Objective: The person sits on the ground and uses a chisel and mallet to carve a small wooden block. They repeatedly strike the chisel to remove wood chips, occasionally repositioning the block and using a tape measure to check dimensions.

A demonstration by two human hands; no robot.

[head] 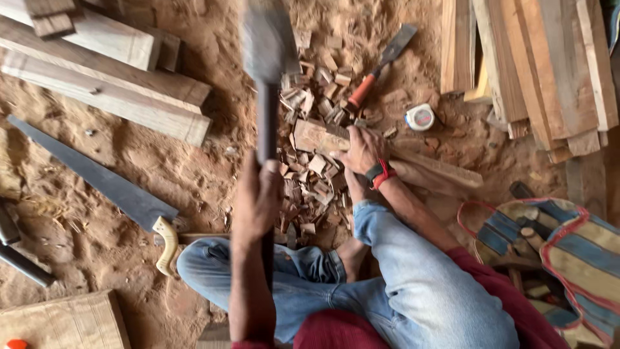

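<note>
Left hand (256,197) is wrapped tight around the dark handle of an adze-like chopping tool (266,71), fist fully closed, the handle running almost straight up the view from the fist and the blurred metal head raised high above it. The workpiece, a reddish wooden block (413,169), lies just to the right of that fist and a little beyond it, its long axis slanting from upper left down to lower right across the sandy ground (161,168). Right hand (363,150) is the nearer of the 2 to the wood: it presses down on the block's left end, fingers curled over the top, a red-and-black wristband (381,173) at the wrist. So the tool head hangs left of the block's held end, with the gripping hand right beside where that end sits. Around the block, a heap of wood chips (310,161) spreads to its left. Beyond the block lie a chisel with an orange handle (374,68) and, to its right, a small tape measure (420,117). Far left of the block, a handsaw (103,184) rests on the sand, and a striped bag (562,252) sits to its lower right.
</note>
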